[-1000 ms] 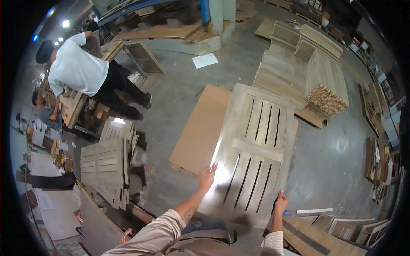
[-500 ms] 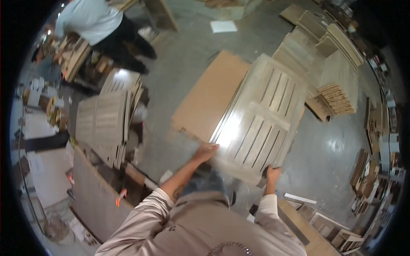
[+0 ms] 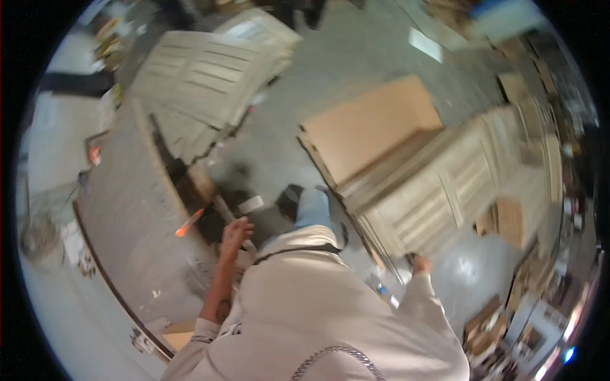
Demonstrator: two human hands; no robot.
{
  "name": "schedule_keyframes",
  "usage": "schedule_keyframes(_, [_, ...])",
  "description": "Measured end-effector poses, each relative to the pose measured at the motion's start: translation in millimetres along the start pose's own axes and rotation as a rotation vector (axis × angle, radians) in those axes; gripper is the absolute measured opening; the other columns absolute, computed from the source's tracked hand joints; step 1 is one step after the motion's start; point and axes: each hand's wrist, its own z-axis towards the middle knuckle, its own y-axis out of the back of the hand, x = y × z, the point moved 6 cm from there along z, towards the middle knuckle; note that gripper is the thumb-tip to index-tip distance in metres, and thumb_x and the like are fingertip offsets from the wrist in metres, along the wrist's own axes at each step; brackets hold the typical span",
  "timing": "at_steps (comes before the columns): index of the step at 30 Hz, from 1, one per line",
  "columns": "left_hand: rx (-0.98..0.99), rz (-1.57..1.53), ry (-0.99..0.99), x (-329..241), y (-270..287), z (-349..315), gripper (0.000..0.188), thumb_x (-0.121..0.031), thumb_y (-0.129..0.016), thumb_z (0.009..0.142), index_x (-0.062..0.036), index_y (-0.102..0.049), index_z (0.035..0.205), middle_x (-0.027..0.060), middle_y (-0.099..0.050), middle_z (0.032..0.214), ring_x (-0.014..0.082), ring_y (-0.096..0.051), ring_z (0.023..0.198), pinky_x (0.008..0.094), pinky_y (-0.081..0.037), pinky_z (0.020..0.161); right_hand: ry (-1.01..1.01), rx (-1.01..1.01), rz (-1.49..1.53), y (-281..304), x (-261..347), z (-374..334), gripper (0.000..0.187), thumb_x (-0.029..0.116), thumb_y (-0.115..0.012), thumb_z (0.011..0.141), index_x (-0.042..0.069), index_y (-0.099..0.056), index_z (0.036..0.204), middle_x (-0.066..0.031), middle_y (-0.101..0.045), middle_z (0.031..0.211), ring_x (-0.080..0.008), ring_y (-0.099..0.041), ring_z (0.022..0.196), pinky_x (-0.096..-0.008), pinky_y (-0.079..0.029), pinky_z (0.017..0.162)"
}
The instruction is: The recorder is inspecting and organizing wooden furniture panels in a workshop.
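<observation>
A pale slatted wooden door panel lies on top of a stack right of centre. My right hand is at its near edge, blurred, with the fingers too smeared to show whether they grip it. At the left, my left hand is empty, its fingers loosely apart. It is beside the grey-brown board with an orange clamp on its edge. Behind the slatted panel, a flat brown cardboard sheet adjoins the stack.
More slatted panels lean in a pile at the upper left. A white sheet lies on the grey floor farther off. Wood pieces and further stacked boards line the right side.
My view has turned left. My left hand has come off the panel and swung left, now empty. My right hand remains near the panel's edge.
</observation>
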Motion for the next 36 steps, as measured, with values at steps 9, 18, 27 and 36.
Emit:
schedule_keyframes(9, [-0.177, -0.245, 0.039, -101.3, 43.2, 143.5, 0.053, -0.045, -0.058, 0.094, 0.0028, -0.059, 0.118, 0.0115, -0.066, 0.109, 0.0192, -0.064, 0.097, 0.034, -0.051, 0.083, 1.164, -0.138, 0.159, -72.8, 414.6, -286.7, 0.06, 0.02, -0.064, 0.084, -0.009, -0.042, 0.133, -0.0294, -0.047, 0.133, -0.042, -0.044, 0.125, -0.0443, -0.036, 0.106])
schedule_keyframes(18, [-0.344, -0.364, 0.212, -171.2, 84.1, 349.0, 0.11, -0.058, -0.066, 0.081, 0.0024, -0.007, 0.151, 0.0195, -0.021, 0.156, 0.0322, -0.024, 0.143, 0.0424, -0.025, 0.113, 1.79, 0.041, -0.061, -219.3, 854.8, -551.9, 0.067, 0.023, -0.061, 0.084, -0.004, -0.036, 0.14, -0.0292, -0.042, 0.139, -0.0441, -0.042, 0.127, -0.0468, -0.035, 0.106])
schedule_keyframes(27, [-0.639, -0.813, 0.445, -208.4, 84.0, 402.7, 0.104, -0.061, -0.061, 0.083, 0.0054, -0.016, 0.149, 0.0194, -0.031, 0.151, 0.0299, -0.032, 0.138, 0.0392, -0.028, 0.111, 1.668, 0.267, -0.453, -254.2, 990.3, -604.9, 0.074, 0.051, -0.059, 0.085, -0.008, -0.05, 0.128, -0.0307, -0.059, 0.117, -0.0439, -0.055, 0.116, -0.0429, -0.043, 0.099])
schedule_keyframes(36, [-0.568, -0.476, 0.315, -246.8, 145.7, 331.8, 0.063, -0.057, -0.064, 0.085, 0.0026, -0.064, 0.107, 0.0108, -0.063, 0.097, 0.0174, -0.056, 0.09, 0.0323, -0.045, 0.081, 1.441, 0.76, -0.501, -182.5, 1009.9, -663.7, 0.094, 0.074, -0.032, 0.089, -0.01, -0.05, 0.13, -0.0265, -0.056, 0.127, -0.0361, -0.053, 0.121, -0.0396, -0.039, 0.102])
